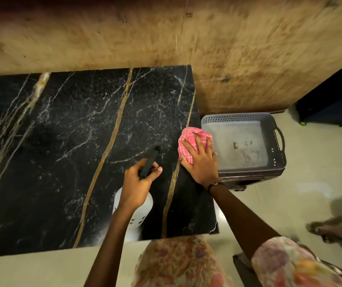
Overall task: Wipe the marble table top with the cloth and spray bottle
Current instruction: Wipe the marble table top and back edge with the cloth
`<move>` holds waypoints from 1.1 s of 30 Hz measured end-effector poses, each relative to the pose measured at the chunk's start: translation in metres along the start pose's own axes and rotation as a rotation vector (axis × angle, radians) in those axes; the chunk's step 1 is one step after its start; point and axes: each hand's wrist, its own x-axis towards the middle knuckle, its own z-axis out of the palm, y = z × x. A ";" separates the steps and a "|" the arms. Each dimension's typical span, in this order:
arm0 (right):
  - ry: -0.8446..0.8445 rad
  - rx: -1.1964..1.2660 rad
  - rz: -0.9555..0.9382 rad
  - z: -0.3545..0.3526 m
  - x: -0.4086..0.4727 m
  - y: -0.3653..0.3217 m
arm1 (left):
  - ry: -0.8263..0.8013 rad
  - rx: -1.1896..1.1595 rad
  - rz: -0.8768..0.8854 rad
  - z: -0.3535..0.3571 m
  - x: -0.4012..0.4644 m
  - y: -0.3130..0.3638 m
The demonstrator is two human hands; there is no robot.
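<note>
Black marble table top (62,152), veined in gold and white, stands against a tan textured wall (248,48); take this slab as your reference. Your left hand (138,186) is above the slab's near right portion, with its fingers curled round the black head of the spray bottle (149,162). The bottle's white body shows below your wrist, over the slab's near edge. Your right hand (200,160) lies at the slab's right edge, fingers spread and flat, pressing the pink checked cloth (188,139) onto the marble. The cloth is bunched under your palm and overhangs the edge slightly. Just beyond that right edge sits a grey perforated basket (277,137). Pale floor (311,183) extends to the right of the slab and along its near side.
</note>
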 end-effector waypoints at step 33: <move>0.048 0.128 0.225 -0.027 0.355 0.011 | 0.275 -0.067 0.175 0.046 0.181 0.065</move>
